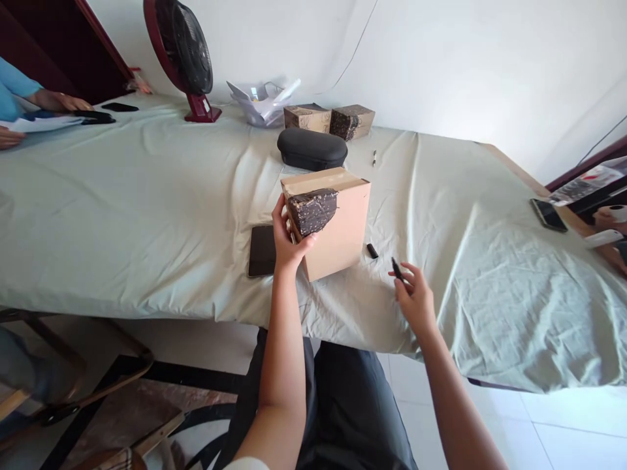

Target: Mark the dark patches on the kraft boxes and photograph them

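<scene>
the cardboard box (339,235) on the cloth-covered surface (161,215) is gripped at its left side by the fingers of the left hand (290,248); the uncapped marker (398,271) is pinched in those of the right hand (415,297), near its cap (372,250). the box should be braced firmly, the tip (394,261) held clear of the cloth.

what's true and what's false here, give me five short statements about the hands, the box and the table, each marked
1. The left hand holds the cardboard box. True.
2. The right hand holds a black marker. True.
3. The black marker has its cap on. False: a black cap lies on the cloth, beside the cardboard box.
4. Nothing lies behind the cardboard box. False: a black case is there.
5. A fan stands near the wall. True.
</scene>
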Action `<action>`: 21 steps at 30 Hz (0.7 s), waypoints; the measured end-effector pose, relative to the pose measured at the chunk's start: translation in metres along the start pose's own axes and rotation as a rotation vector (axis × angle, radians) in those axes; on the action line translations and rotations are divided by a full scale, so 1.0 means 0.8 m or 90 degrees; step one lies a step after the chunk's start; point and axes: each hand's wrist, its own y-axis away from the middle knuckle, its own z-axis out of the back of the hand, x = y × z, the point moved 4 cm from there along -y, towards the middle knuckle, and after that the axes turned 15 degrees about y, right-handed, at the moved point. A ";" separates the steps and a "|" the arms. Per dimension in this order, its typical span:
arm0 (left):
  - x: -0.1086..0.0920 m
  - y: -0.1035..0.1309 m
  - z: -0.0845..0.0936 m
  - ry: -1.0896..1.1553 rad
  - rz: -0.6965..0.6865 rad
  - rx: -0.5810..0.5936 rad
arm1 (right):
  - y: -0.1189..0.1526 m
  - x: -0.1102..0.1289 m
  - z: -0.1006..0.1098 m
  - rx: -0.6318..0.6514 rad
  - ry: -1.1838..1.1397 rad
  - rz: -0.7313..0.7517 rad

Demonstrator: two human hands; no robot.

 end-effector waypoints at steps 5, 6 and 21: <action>0.006 0.003 0.003 0.036 0.003 0.010 | 0.002 0.019 -0.023 -0.024 0.363 0.050; 0.006 0.004 0.003 0.045 0.004 0.013 | -0.001 0.021 -0.025 -0.023 0.392 0.049; 0.011 0.006 0.000 0.086 -0.035 0.055 | -0.053 0.037 -0.056 -0.015 0.368 0.058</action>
